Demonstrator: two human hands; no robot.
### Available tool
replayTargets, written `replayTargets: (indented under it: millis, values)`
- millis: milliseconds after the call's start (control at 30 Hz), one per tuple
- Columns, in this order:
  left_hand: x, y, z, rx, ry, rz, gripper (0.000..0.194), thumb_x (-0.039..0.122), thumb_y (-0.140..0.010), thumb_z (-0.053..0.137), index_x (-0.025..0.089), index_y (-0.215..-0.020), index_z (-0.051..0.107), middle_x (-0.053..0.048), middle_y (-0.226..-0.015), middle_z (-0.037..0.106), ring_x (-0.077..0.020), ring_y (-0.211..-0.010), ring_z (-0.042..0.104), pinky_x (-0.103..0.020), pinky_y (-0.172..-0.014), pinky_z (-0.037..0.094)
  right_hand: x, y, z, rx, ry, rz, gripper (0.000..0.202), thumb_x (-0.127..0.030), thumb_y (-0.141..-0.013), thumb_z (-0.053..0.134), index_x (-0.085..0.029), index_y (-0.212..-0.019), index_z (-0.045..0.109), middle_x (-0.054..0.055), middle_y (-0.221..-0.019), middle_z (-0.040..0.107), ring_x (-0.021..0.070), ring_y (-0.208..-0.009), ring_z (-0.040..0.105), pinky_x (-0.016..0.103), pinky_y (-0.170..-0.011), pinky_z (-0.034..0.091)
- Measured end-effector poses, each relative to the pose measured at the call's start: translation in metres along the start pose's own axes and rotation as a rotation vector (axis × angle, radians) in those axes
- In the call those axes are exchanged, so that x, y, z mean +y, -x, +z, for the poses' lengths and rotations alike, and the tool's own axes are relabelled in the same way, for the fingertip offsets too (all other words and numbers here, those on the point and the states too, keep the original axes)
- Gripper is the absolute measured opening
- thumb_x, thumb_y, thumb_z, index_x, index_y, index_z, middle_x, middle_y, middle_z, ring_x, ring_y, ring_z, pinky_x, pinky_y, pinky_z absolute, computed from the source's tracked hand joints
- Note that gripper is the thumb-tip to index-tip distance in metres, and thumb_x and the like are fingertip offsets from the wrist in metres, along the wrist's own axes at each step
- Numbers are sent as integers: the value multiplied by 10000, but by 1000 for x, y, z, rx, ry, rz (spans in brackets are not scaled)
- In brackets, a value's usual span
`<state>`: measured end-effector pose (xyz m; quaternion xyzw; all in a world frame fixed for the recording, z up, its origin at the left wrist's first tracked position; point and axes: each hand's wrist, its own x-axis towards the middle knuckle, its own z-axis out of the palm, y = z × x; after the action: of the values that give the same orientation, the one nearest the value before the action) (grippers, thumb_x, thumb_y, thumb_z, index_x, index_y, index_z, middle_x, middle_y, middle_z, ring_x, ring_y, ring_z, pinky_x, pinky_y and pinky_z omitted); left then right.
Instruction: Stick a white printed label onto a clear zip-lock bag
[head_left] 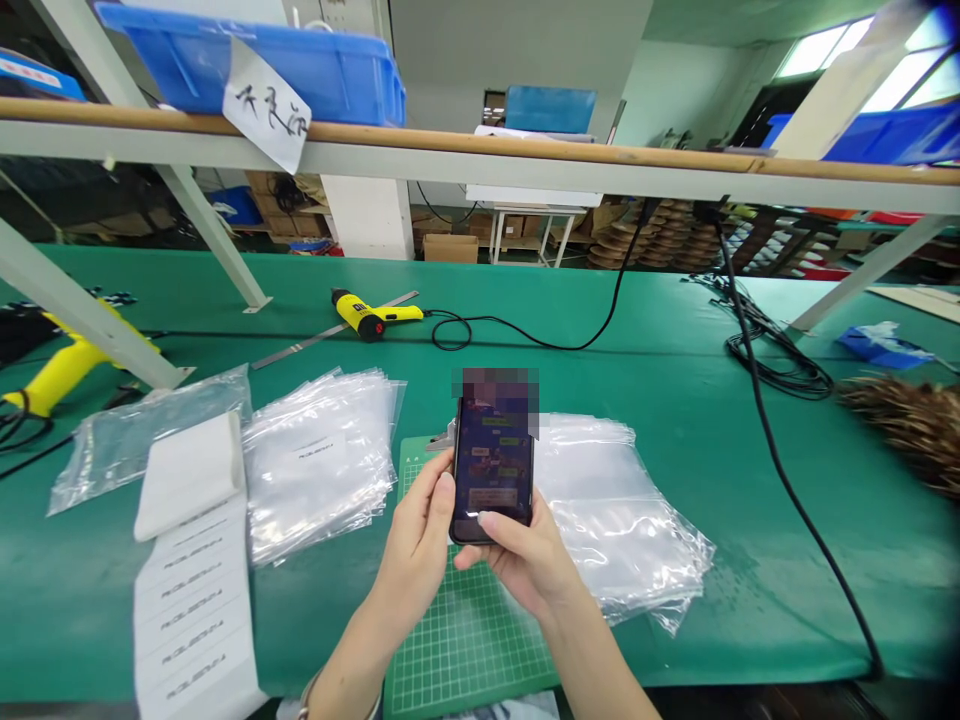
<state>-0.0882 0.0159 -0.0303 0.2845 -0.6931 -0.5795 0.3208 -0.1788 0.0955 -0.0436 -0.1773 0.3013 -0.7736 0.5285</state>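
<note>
A dark smartphone [493, 465] is held upright over the bench, its screen lit with a chat-like page. My left hand [420, 530] grips its left edge, thumb along the side. My right hand [525, 555] wraps its lower right side, with the thumb on the bottom of the screen. Beneath them lies a green gridded cutting mat [465, 640]. To the right is a stack of clear plastic bags [622, 520]. On the left sits another stack of clear bags [322, 460], the top one bearing a label. Beside it is a folded strip of printed labels [195, 620].
A yellow heat gun [375, 315] with a black cord lies behind, across a metal ruler [300, 345]. Another yellow tool [64, 370] is at left. A black cable [780, 450] hangs at right. Overhead runs a shelf [525, 160] with a blue bin [262, 65].
</note>
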Motion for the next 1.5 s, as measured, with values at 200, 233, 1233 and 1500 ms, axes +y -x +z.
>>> replayTargets:
  millis: [200,233,1233,1500]
  values:
    - [-1,-2,5,20,21,0,404,478,-905,364,238,-1174,545,-34,-1186,597,-185,-1088,538,-264,-870,463,0,-2,0,-17,-24,-27,405,-148,-665,741,-158,-1031,568,53,-911,683,155,-659,669,239,-513,604]
    - [-1,-2,6,29,20,3,403,480,-903,368,237,-1171,547,-31,-1180,601,-185,-1082,541,-270,-878,459,0,-2,0,-16,-26,-36,405,-148,-662,742,-161,-1028,568,51,-912,683,156,-662,670,237,-512,604]
    - [2,-13,20,48,12,26,474,511,-895,355,199,-1213,516,-69,-1276,532,-242,-1217,435,-390,-995,379,-17,-9,-3,-37,37,-75,477,-186,-657,739,-132,-1085,535,86,-949,680,192,-743,674,230,-517,599]
    - [3,-11,20,19,6,8,449,485,-912,337,210,-1229,497,-60,-1259,546,-219,-1188,466,-329,-923,439,-15,-8,-3,7,50,-66,466,-189,-646,753,-126,-1059,546,99,-926,684,184,-701,671,226,-499,589]
